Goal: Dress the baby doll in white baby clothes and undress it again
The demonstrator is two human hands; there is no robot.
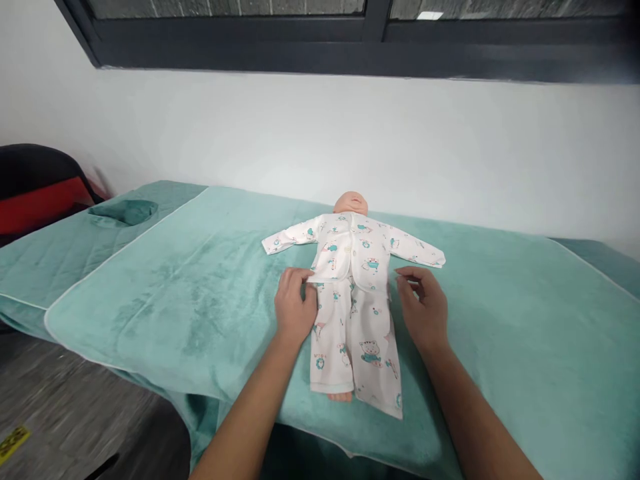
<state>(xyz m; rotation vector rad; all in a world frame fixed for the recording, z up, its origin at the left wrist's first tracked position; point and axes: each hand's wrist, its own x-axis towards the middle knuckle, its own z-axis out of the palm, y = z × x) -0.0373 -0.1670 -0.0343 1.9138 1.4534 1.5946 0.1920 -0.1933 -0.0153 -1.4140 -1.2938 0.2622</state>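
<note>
The step in hand looks like straightening the hem of a white printed jacket (353, 250) on a baby doll (351, 202), which lies face up on the green bed cover (200, 287) with its sleeves spread. The next move probably calls for drawing the hem smooth on both sides, then evening the matching trousers (365, 333), whose leg on the right hand's side hangs longer and hides the foot. The left hand (294, 307) reaches in from the side, knuckles up, thumb and index finger apparently pinched on the hem corner. The right hand (423, 307) hovers just beside the opposite edge, fingers curled and slightly apart, holding nothing visible.
</note>
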